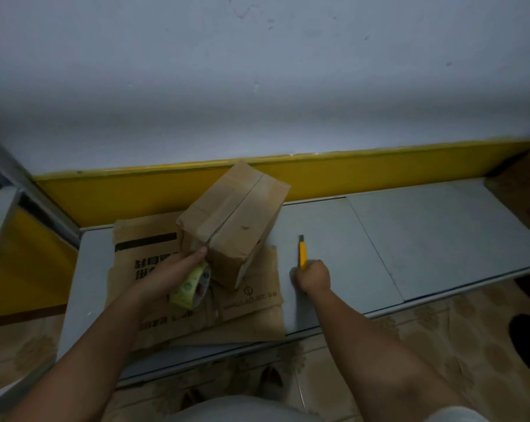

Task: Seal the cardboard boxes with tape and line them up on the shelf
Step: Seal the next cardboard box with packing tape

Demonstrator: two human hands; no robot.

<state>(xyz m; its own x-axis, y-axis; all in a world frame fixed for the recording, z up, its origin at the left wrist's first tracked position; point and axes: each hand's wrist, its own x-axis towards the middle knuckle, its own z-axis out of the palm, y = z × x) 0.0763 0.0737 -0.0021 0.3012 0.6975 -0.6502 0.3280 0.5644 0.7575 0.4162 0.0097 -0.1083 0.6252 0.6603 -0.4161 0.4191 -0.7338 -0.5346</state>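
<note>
Head view, one frame, dim light.

1. Cardboard box point(231, 220): brown, flaps closed. It stood tilted on its lower edge near the left end of the shelf, with the flap face turned up and toward the camera. A seam ran down the middle of that face, and a paler strip lay along it. The box rested on item 2.
2. Flattened cardboard point(147, 239): brown sheets with black print, spread flat on the shelf under and around the box and reaching the shelf's front edge.
3. Shelf point(410, 233): low, made of grey panels. It ran left to right in front of a yellow board point(349, 175) at the foot of a pale wall point(257, 71).
4. Tape roll point(192, 286): pale green-yellow with a printed pattern, held just beside the box's near corner and above the flattened cardboard.
5. Left hand point(178, 269): its grip was closed round the tape roll, with the thumb tip touching the box's near left corner.
6. Knife point(302, 252): yellow handle, dark tip pointing away toward the wall. It lay to the right of the box and apart from it, low over the bare grey panel.
7. Right hand point(314, 277): its grip was curled tight round the near end of the knife handle, with the fist on or just above the shelf; contact could not be told.
8. Floor point(440, 324): patterned beige tiles in front of the shelf.
</note>
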